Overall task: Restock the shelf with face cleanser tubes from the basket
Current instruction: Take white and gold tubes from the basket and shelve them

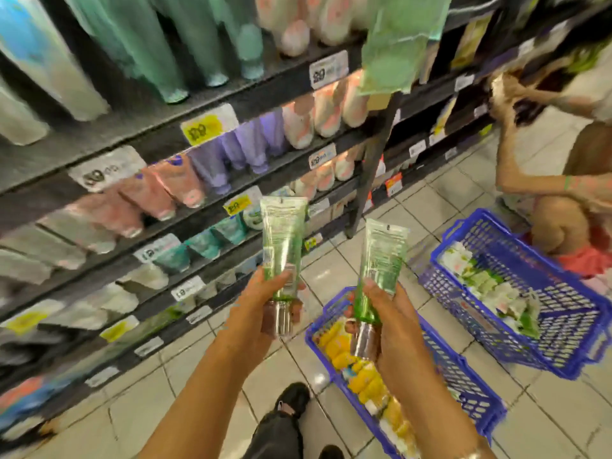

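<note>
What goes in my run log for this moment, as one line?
left hand: holds green tube | right hand: holds second green tube | basket: floor

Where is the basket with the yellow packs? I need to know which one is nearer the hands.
In the head view, the basket with yellow packs sits on the tiled floor at lower right, directly beneath the right hand, with the other blue basket beyond it.

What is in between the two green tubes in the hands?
Nothing. In the head view, the left tube and right tube have a bare gap; only floor tiles show behind it.
</note>
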